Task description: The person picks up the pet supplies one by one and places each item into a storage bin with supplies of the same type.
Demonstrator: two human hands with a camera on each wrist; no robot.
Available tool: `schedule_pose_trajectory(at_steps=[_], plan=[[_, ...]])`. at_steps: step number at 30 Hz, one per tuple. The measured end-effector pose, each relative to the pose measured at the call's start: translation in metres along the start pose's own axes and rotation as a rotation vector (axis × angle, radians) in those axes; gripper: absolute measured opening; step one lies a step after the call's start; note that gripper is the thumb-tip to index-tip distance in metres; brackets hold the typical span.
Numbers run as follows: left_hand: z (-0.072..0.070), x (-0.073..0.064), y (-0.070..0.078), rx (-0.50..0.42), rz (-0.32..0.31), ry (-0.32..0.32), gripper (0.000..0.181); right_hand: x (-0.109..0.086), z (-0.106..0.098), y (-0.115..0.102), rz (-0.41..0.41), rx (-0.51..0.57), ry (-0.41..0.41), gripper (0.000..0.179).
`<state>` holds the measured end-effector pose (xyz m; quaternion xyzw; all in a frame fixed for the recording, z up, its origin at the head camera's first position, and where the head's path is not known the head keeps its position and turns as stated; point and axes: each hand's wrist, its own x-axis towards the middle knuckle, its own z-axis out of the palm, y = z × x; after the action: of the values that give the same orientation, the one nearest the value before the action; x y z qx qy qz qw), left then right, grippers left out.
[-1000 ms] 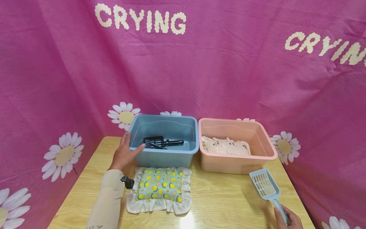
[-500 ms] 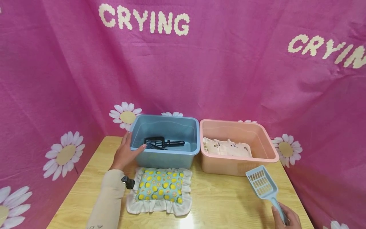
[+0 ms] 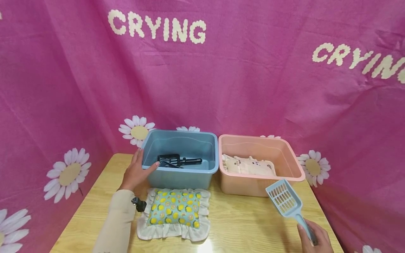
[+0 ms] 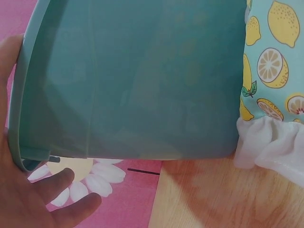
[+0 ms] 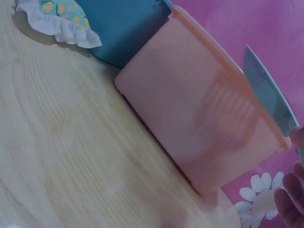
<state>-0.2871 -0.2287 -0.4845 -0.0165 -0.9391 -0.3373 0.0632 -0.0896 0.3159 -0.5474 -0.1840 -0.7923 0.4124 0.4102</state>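
Note:
My right hand (image 3: pixel 316 237) grips a light blue slotted litter scoop (image 3: pixel 284 199) by its handle. The scoop is raised above the table, its head near the front wall of the pink bin (image 3: pixel 245 185). In the right wrist view, the scoop (image 5: pixel 268 90) appears edge-on beside the pink rim, with its shadow on the bin wall. My left hand (image 3: pixel 136 174) rests at the near left corner of the blue bin (image 3: pixel 180 180), thumb by the front rim, other fingers spread along the outside. Inside that bin lies a black scoop (image 3: pixel 177 160), partly hidden by the rim.
A lemon-print cushion with white ruffles (image 3: pixel 175 209) lies before the blue bin. The pink bin holds a cream cushion (image 3: pixel 251 166). Both bins stand side by side on the wooden table (image 3: pixel 240 225), against a magenta curtain (image 3: pixel 205 88) with daisies.
My right hand has brought the light blue scoop left and slightly forward, so its head now overlaps the pink bin's front in the head view. My left hand has stayed at the blue bin's corner.

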Motion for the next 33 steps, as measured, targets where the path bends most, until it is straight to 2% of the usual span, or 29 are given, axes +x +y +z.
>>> schedule_pose_trajectory(at_steps=[5, 9, 18, 21, 27, 33], plan=[[-0.002, 0.003, 0.001, 0.001, 0.006, 0.000, 0.105, 0.003, 0.005, -0.007, 0.020, 0.016, -0.008, 0.027], [-0.001, 0.005, 0.003, 0.004, 0.000, 0.004, 0.105, 0.007, 0.009, -0.011, -0.022, 0.060, -0.014, 0.028], [0.000, 0.005, 0.001, 0.014, 0.006, 0.023, 0.105, 0.022, 0.020, -0.027, -0.089, 0.050, -0.065, 0.027], [0.000, 0.004, 0.001, 0.007, 0.004, 0.016, 0.105, 0.025, 0.025, -0.030, -0.126, 0.055, -0.090, 0.028], [-0.003, 0.002, 0.003, 0.000, -0.007, 0.006, 0.105, 0.031, 0.036, -0.043, -0.127, 0.093, -0.142, 0.029], [-0.003, 0.000, 0.002, -0.015, -0.016, -0.003, 0.105, 0.037, 0.047, -0.053, -0.196, 0.130, -0.166, 0.031]])
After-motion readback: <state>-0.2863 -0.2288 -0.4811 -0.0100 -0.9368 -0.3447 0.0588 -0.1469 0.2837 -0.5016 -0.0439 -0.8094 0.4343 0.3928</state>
